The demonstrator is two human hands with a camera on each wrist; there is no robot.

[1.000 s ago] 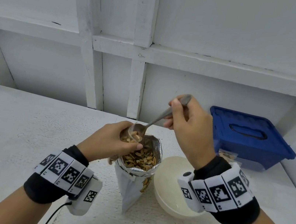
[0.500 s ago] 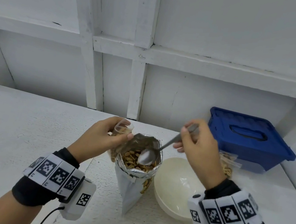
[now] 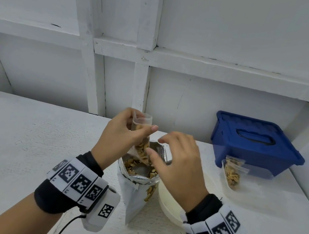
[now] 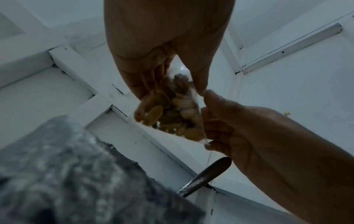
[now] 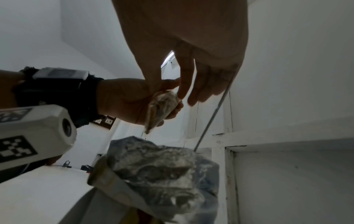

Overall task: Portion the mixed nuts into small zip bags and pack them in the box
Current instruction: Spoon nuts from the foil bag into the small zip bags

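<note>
While held above the foil pouch (image 3: 138, 191), small zip bag (image 3: 140, 133) of mixed nuts sits unsealed, mouth open.

Pinched in left hand (image 3: 120, 137), thumb and fingers curled round bag's upper part; nuts (image 4: 170, 110) packed in lower half. Right hand (image 3: 179, 161) with fingers loosely spread, tips at bag's lower edge, holding nothing as far as visible. Spoon (image 4: 205, 176) left standing in pouch, handle poking out. Cream bowl (image 3: 170, 206) just beside pouch; second filled zip bag (image 3: 231, 174) leaning against closed blue box (image 3: 254, 143). Risks, as judged: tilting open bag could spill nuts; nut caught in zip track could prevent sealing; knocking spoon handle could topple pouch.
</note>
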